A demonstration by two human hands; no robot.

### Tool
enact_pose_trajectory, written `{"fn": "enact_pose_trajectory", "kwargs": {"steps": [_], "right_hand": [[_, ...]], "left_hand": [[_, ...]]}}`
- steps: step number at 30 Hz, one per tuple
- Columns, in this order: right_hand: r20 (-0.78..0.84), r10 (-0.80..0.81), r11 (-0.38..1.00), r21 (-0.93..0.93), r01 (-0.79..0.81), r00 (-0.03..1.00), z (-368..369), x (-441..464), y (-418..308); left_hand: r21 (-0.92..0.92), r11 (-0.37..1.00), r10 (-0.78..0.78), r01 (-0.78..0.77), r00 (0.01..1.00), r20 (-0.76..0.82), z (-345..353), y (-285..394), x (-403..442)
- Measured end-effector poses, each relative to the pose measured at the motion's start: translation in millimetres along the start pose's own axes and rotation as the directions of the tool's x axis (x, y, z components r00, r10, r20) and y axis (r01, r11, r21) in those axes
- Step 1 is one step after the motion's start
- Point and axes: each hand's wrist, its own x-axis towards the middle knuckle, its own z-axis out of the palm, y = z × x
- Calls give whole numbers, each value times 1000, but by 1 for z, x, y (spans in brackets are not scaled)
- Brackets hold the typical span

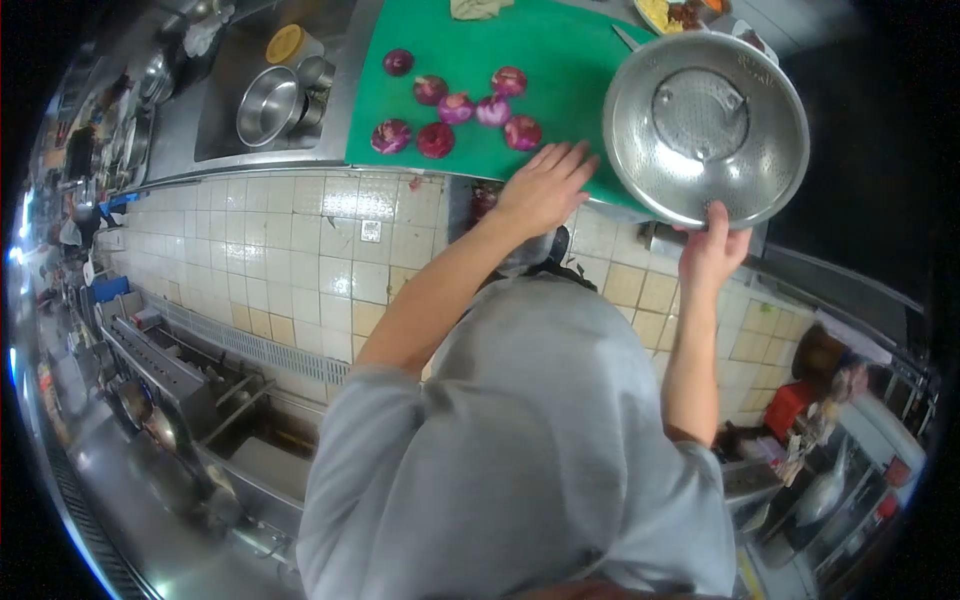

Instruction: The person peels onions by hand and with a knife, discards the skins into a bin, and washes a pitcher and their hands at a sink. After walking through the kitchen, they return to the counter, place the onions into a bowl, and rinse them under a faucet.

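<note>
My right hand (715, 250) grips the near rim of a large perforated metal colander (770, 130), thumb over the edge. The colander is empty and covers the right end of the green cutting board (430, 22). My left hand (550, 188) rests palm down at the board's near edge, fingers extended, with nothing in it. Just beyond its fingertips lies a red onion (522, 132). Several more peeled-looking red onions (435, 140) are spread over the board's left half. A knife (624, 37) shows partly beyond the colander's left side.
Left of the board is a sink (222, 120) with a metal pot (268, 108) and a yellow-lidded tub (286, 45). A pale cloth (480, 8) lies at the board's far edge. A plate with yellow food (657, 14) stands behind the colander.
</note>
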Motion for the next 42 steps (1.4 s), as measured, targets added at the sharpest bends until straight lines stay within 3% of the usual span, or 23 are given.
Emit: {"fn": "enact_pose_trajectory", "kwargs": {"steps": [5, 7, 11, 13, 14, 15, 16, 18, 20, 22, 26, 31, 35, 37, 39, 41, 42], "right_hand": [[14, 22, 999, 26, -23, 1000, -25, -10, -3], [-7, 40, 999, -27, -40, 999, -37, -10, 1], [-10, 146, 989, -32, -147, 989, -57, -10, 11], [-7, 140, 990, -16, -140, 990, -56, -11, 12], [2, 165, 986, -20, -165, 986, -59, -11, 17], [12, 190, 982, -25, -189, 982, -61, -11, 22], [17, 193, 981, -19, -193, 981, -61, -12, 26], [71, 344, 939, -27, -343, 936, -56, -13, 35], [104, 367, 930, -54, -363, 925, -47, -15, 43], [113, 421, 904, -131, -406, 900, -34, -21, 32], [76, 455, 890, -72, -451, 887, -51, -27, 56], [96, 579, 815, -94, -572, 810, -51, -40, 58], [64, 663, 747, -107, -656, 746, -34, -51, 46], [100, 669, 743, -74, -665, 736, -36, -52, 49], [175, 745, 664, -100, -741, 644, -42, -53, 55], [186, 741, 667, -92, -739, 646, -34, -57, 47], [193, 741, 667, -95, -739, 644, -32, -58, 44]], "left_hand": [[99, 995, 16, -20, 999, 38, 21, -13, -10], [18, 1000, -13, 10, 988, 156, 13, -14, -44], [73, 996, 30, -55, 952, 304, -15, -27, -98], [195, 980, -49, 35, 997, 64, -40, -30, -98], [204, 978, -51, 36, 996, 67, -58, -34, -94], [194, 941, -252, 277, 957, -145, -83, -37, -80], [133, 857, -430, 497, 834, -346, -97, -42, -71], [67, 825, -501, 561, 782, -372, -93, -75, -65], [4, 781, -568, 624, 714, -410, -91, -99, -65], [184, 734, -591, 654, 748, -302, -79, -104, -58], [165, 672, -699, 722, 692, -182, -84, -107, -52], [132, 662, -725, 738, 675, -135, -90, -119, -49], [132, 706, -689, 696, 718, -96, -92, -131, -52], [91, 716, -683, 692, 722, -112, -91, -137, -52], [35, 694, -707, 719, 689, -161, -92, -144, -54], [46, 734, -657, 678, 725, -205, -93, -156, -61], [-113, 728, -682, 676, 697, -223, -96, -156, -62]]}}
